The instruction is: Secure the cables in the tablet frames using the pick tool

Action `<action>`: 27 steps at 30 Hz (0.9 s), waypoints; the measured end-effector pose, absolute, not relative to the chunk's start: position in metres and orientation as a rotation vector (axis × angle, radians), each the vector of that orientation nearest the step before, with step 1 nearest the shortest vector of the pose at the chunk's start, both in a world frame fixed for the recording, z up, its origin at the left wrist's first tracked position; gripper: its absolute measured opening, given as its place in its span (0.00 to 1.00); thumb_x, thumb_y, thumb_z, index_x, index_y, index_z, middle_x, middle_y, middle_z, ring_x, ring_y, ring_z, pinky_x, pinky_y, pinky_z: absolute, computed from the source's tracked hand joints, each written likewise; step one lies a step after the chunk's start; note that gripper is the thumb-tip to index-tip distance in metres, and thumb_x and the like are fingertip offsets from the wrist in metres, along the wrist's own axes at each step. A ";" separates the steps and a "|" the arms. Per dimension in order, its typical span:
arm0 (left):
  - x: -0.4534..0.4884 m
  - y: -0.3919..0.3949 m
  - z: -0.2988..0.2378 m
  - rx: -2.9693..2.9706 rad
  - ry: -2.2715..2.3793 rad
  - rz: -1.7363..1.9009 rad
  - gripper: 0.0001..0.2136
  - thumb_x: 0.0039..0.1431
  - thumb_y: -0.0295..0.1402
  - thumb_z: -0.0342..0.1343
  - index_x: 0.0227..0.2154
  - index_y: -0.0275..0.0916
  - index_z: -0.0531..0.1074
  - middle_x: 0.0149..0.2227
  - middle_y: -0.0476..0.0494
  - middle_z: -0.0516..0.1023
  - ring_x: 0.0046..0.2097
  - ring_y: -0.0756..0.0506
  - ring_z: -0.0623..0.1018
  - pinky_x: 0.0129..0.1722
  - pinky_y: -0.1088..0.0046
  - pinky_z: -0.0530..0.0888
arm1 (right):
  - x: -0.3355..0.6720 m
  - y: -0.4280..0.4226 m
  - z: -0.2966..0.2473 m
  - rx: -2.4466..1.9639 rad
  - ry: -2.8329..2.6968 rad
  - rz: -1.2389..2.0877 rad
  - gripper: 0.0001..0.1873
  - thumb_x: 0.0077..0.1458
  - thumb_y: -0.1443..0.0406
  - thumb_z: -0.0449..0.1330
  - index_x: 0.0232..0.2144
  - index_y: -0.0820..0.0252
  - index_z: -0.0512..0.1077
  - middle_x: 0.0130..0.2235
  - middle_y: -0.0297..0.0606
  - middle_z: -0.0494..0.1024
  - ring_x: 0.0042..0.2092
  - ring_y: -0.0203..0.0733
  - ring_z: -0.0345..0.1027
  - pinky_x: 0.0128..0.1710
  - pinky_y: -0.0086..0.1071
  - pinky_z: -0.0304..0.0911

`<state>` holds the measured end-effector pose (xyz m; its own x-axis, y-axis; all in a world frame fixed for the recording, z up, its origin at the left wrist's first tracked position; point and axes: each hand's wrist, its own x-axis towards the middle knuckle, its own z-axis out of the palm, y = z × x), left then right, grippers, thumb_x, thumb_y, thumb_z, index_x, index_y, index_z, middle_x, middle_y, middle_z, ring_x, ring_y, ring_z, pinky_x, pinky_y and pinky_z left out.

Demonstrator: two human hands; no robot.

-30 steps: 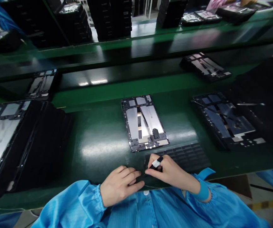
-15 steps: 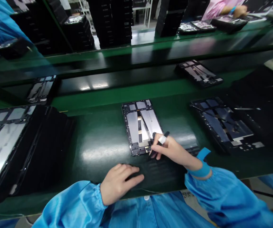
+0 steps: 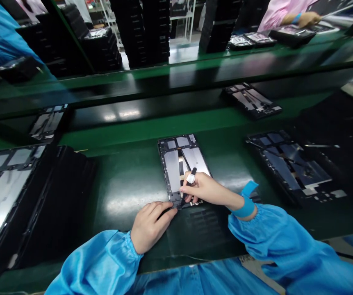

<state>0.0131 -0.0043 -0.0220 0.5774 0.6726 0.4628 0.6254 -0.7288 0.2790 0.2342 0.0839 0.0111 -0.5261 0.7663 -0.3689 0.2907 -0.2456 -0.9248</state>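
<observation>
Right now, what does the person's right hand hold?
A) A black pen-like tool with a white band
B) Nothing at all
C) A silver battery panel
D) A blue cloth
A: the right hand grips a black pen-like tool, its tip at the lower edge of the tablet frame.

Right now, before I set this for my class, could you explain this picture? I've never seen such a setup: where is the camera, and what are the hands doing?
There is one view here, from a camera worn on a person's head, looking forward and down, so the arms in blue sleeves are the wearer's own. No machine appears at the bench, only two bare hands. The right hand holds a slim black tool with a white band, its tip at the lower edge of a dark tablet frame lying on a green bench. The left hand touches that frame's corner. Other frames lie nearby, and a co-worker's hand shows far off.
</observation>
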 end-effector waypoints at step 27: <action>0.013 -0.004 -0.021 2.685 1.141 0.837 0.09 0.64 0.25 0.55 0.46 0.36 0.72 0.45 0.40 0.77 0.43 0.45 0.76 0.40 0.68 0.73 | 0.232 0.081 0.015 -1.317 -1.676 1.780 0.09 0.55 0.62 0.61 0.27 0.59 0.66 0.21 0.32 0.77 0.26 0.40 0.78 0.21 0.24 0.70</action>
